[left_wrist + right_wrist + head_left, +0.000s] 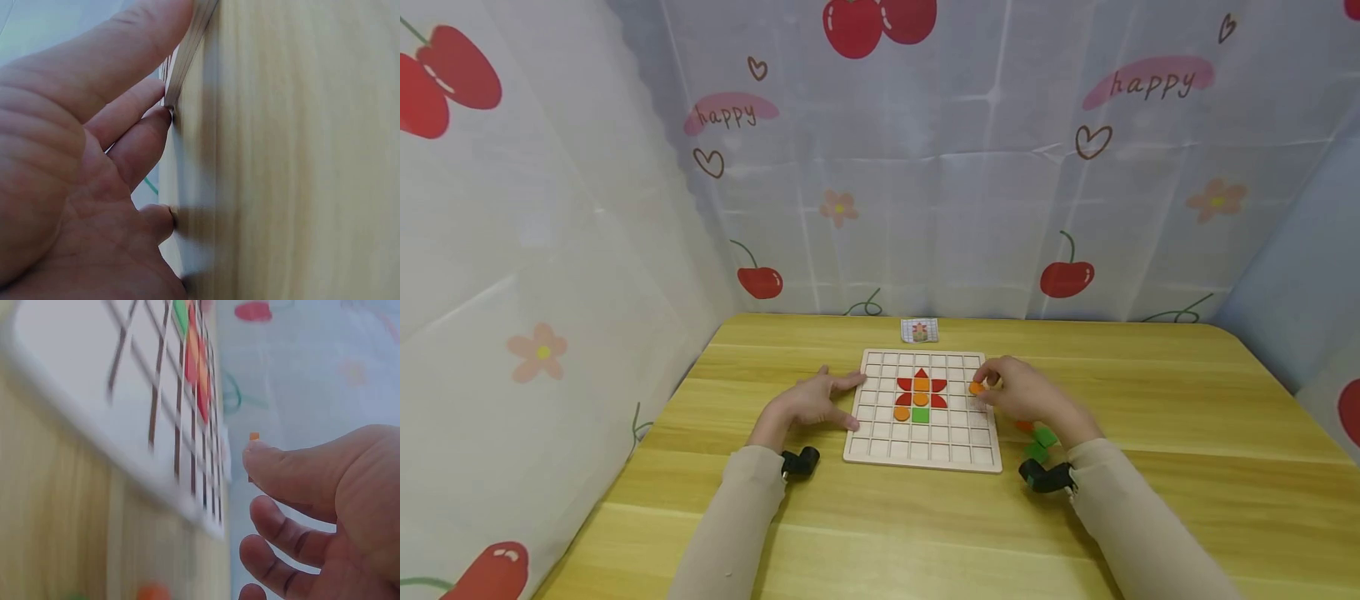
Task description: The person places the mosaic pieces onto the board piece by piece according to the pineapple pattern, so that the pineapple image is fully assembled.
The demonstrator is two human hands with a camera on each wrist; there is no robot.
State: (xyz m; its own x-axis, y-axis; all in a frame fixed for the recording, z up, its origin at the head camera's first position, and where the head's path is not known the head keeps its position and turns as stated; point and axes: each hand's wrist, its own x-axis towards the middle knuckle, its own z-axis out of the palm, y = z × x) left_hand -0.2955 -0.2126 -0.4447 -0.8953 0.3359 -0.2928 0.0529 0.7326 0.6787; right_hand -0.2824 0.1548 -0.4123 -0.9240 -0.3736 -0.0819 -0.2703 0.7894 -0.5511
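Note:
A pale wooden grid board [955, 450] lies flat on the table. At its middle, red, orange and green pieces form a figure, with a red triangle on top, an orange square [921, 384] below it and a green square [920, 415] lower down. My left hand [808, 400] touches the board's left edge with spread thumb and fingers [134, 150]. Over the board's right edge, my right hand [1026, 392] pinches an orange round piece [976, 388]. In the right wrist view the thumb mostly hides this piece [254, 435].
Loose green pieces [1037, 451] and an orange-red piece [1024, 426] lie right of the board, by the right wrist. A small printed card [920, 331] lies behind the board. Patterned curtains [940, 192] stand behind and left of the wooden table [1187, 400].

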